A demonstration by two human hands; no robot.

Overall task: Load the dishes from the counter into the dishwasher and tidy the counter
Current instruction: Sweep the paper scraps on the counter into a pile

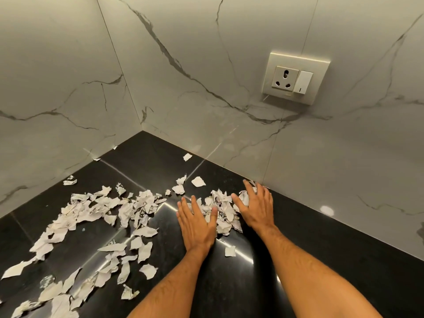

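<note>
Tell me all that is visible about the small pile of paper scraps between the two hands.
The pile of paper scraps is a loose heap of torn, crumpled white pieces, some with dark print. It lies on the glossy black counter, near the marble-look wall. The left hand rests flat against its left side with straight fingers, and the right hand presses on its right side, fingers spread over some scraps. It is apart from the larger scatter further left.

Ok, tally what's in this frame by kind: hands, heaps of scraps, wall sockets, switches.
Hands: 2, left hand and right hand, both flat around the small heap
Scrap heaps: 2, the small heap and the big spread, plus strays
Sockets: 1, socket
Switches: 1, switch
Total: 6
</note>
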